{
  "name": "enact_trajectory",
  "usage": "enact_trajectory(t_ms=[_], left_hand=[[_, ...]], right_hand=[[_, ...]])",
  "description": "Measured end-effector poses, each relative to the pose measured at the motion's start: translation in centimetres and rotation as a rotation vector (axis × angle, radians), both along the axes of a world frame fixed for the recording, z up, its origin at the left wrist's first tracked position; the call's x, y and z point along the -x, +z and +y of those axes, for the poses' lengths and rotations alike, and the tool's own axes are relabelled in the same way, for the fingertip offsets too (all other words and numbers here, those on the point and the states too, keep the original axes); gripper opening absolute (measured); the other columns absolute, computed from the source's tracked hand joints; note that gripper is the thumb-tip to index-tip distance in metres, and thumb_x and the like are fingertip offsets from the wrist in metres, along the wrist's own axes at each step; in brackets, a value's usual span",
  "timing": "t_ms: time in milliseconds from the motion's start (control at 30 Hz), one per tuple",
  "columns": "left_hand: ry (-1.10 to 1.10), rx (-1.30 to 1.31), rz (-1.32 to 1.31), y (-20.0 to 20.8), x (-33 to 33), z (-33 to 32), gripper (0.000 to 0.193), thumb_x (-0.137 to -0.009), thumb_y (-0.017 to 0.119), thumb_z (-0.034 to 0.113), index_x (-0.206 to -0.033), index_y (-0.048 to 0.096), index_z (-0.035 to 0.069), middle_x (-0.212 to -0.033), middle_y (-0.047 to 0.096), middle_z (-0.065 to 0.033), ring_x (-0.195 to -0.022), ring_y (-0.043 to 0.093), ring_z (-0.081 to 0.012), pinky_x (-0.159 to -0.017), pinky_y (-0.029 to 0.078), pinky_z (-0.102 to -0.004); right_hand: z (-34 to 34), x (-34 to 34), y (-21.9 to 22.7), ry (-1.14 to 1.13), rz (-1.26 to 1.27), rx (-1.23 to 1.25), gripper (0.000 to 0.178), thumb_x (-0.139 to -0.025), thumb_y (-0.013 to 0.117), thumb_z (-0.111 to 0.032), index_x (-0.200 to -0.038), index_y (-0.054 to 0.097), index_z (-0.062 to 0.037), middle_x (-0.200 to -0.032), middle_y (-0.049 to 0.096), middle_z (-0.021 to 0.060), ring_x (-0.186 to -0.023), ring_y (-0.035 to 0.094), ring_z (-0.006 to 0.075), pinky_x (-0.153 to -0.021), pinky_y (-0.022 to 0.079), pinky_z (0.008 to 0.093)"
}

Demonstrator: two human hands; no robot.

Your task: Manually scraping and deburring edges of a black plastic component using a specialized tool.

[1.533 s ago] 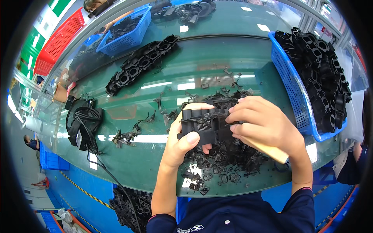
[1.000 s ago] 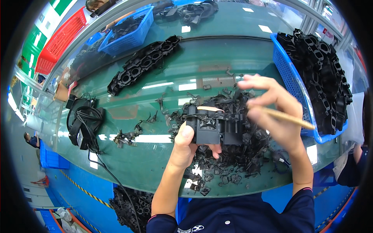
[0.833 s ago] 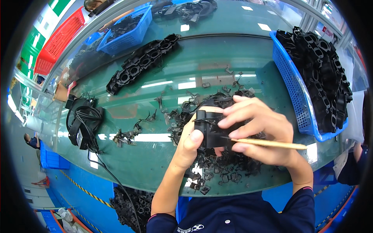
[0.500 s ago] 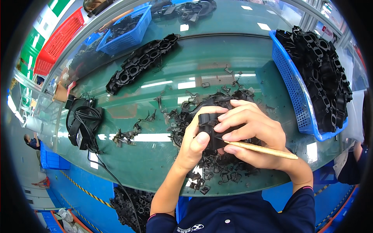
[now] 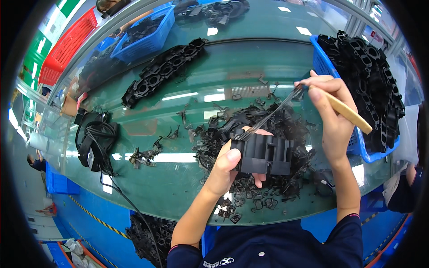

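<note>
My left hand (image 5: 222, 170) grips a black moulded plastic part (image 5: 267, 154) with hollow, ribbed sections, above a heap of black plastic scraps (image 5: 292, 123). Its thumb presses the part's left end, and some fingers show behind and below it. Up and to the right, my right hand (image 5: 333, 105) is closed around a tool with a pale wooden handle (image 5: 351, 117); the tool's tip is hidden. Thin, blurred dark strands (image 5: 278, 109) stretch from the part's upper left edge to the right fingertips, which seem to pinch them.
A long black moulded part (image 5: 163, 69) lies at the back left of the green table (image 5: 152, 187). A blue basket (image 5: 333, 67) full of similar parts stands right, close to my right hand. A dark device with a coiled cable (image 5: 96, 138) sits left. Another blue basket (image 5: 156, 38) is behind.
My right hand has moved up and right, away from the part, with the tool still in it. Strands now stretch between hand and part. The part is turned, its ribbed side in view.
</note>
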State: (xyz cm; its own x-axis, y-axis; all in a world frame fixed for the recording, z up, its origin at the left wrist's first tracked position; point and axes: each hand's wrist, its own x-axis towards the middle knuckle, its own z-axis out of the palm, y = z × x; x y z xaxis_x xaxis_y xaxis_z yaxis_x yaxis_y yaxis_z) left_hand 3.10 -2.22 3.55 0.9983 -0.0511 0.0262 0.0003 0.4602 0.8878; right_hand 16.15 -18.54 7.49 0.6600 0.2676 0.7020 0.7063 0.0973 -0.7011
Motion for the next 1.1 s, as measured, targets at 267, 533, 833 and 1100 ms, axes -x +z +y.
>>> enact_trajectory(t_ms=[267, 533, 833, 1100], left_hand=[[0.059, -0.022, -0.007, -0.4, 0.0, -0.1, 0.078, -0.075, 0.052, 0.062, -0.118, 0.044, -0.002, -0.083, 0.059, -0.0115, -0.062, 0.061, -0.0151, -0.051, 0.052, -0.0257], [0.094, -0.169, -0.044, -0.9, 0.1, -0.1, 0.071, -0.079, 0.055, 0.061, -0.117, 0.045, 0.001, -0.087, 0.055, -0.0076, -0.068, 0.06, -0.0126, -0.051, 0.05, -0.0236], [0.029, -0.548, 0.036, -1.6, 0.0, 0.7, 0.08, -0.067, 0.072, 0.057, -0.12, 0.037, 0.009, -0.089, 0.058, -0.0152, -0.083, 0.06, -0.0255, -0.075, 0.046, -0.0347], [0.099, -0.811, 0.211, 0.4, -0.2, 0.4, 0.077, -0.059, 0.083, 0.042, -0.113, 0.045, 0.003, -0.09, 0.057, -0.0132, -0.08, 0.059, -0.0207, -0.072, 0.047, -0.0317]], right_hand=[[0.0, 1.7, 0.9, 0.277, 0.045, 0.121, 0.015, -0.085, 0.061, -0.005, -0.098, 0.062, 0.0008, -0.084, 0.064, 0.0104, -0.082, 0.06, 0.0165, -0.08, 0.045, 0.0305], [1.1, 4.0, 0.4, 0.046, -0.329, 0.459, 0.03, -0.07, 0.074, -0.019, -0.094, 0.063, -0.0049, -0.078, 0.063, 0.0059, -0.07, 0.058, 0.0231, -0.074, 0.043, 0.0354], [1.1, 4.1, 0.2, 0.188, -0.203, 0.61, 0.018, -0.073, 0.071, -0.011, -0.081, 0.056, -0.0049, -0.072, 0.055, 0.0076, -0.07, 0.053, 0.0275, -0.071, 0.041, 0.0374], [1.7, 3.5, -0.9, 0.118, -0.418, 0.543, 0.016, -0.072, 0.068, -0.005, -0.077, 0.053, -0.0048, -0.067, 0.052, 0.0082, -0.063, 0.051, 0.0264, -0.073, 0.042, 0.0378]])
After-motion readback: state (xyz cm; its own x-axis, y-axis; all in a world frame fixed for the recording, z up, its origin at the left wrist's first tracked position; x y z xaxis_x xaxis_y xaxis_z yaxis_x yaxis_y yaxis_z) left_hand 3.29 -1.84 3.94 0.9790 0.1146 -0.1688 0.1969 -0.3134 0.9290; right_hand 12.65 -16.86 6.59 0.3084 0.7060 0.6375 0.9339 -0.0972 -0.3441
